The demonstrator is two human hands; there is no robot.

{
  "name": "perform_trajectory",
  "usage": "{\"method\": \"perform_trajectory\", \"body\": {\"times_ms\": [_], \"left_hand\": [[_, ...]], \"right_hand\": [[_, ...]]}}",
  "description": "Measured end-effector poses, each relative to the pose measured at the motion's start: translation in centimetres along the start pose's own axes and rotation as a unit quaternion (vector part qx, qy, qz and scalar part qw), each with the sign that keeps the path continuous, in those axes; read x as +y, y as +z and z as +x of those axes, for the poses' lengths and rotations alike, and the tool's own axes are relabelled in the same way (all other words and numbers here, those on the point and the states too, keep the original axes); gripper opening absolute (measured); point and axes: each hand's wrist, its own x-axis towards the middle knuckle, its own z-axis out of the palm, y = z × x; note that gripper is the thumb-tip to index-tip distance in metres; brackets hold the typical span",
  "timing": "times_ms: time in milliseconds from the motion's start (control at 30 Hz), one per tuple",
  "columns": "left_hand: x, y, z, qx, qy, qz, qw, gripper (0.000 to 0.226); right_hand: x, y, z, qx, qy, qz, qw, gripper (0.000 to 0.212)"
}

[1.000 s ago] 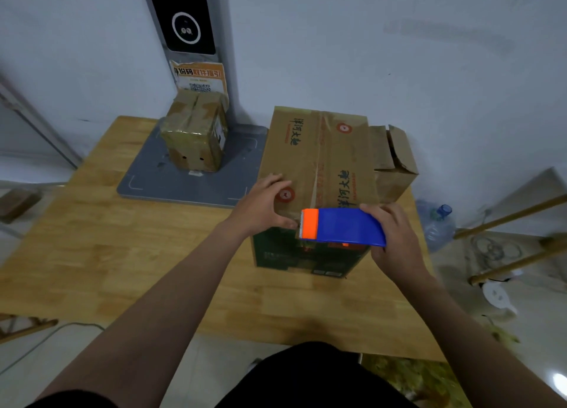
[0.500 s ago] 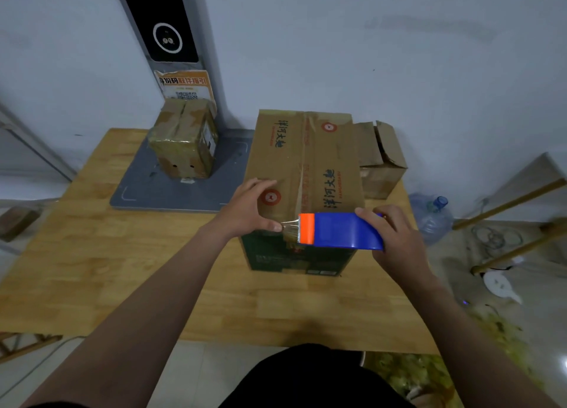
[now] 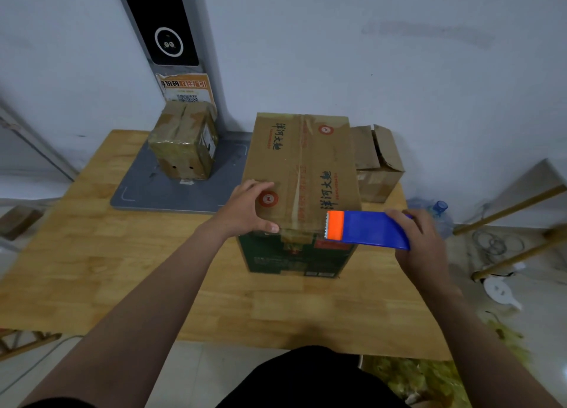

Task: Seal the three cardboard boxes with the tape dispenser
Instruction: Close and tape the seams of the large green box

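A large cardboard box (image 3: 319,162) with printed characters stands mid-table, a strip of tape running along its top seam. My left hand (image 3: 248,211) presses on its near left top corner, thumb on the front edge. My right hand (image 3: 420,245) grips the blue and orange tape dispenser (image 3: 365,229), held level at the box's near right corner, its toothed orange end pointing left. A small taped box (image 3: 184,143) sits on a grey base plate (image 3: 171,192) at the back left. Behind the large box on the right, a third box (image 3: 380,162) has its flaps open.
The wooden table (image 3: 122,269) carries a tall kiosk post (image 3: 165,24) on the base plate against the white wall. Right of the table, on the floor, are a water jug (image 3: 438,214), wooden poles (image 3: 515,205) and cables.
The dispenser has drawn away to the right, from the box's front seam to its near right corner. My left hand stays on the box. The camera view shifted a little.
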Motion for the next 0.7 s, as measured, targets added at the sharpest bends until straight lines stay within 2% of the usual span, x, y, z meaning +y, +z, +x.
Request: {"method": "perform_trajectory", "body": {"times_ms": [233, 433, 567, 700], "left_hand": [[1.0, 0.7, -0.1, 0.004, -0.007, -0.011, 1.000, 0.106], [2.8, 2.7, 0.4, 0.010, -0.057, 0.131, 0.990, 0.112], [4.6, 3.2, 1.3, -0.003, -0.080, 0.198, 0.977, 0.124], [6.4, 4.9, 1.5, 0.015, -0.041, 0.163, 0.986, 0.120]], "right_hand": [[1.2, 0.5, 0.0, -0.012, -0.016, 0.006, 1.000, 0.075], [1.8, 0.7, 0.0, -0.020, -0.012, 0.015, 1.000, 0.072], [2.1, 0.7, 0.2, -0.014, -0.022, 0.013, 1.000, 0.053], [2.3, 0.6, 0.3, -0.010, -0.019, 0.020, 1.000, 0.047]]}}
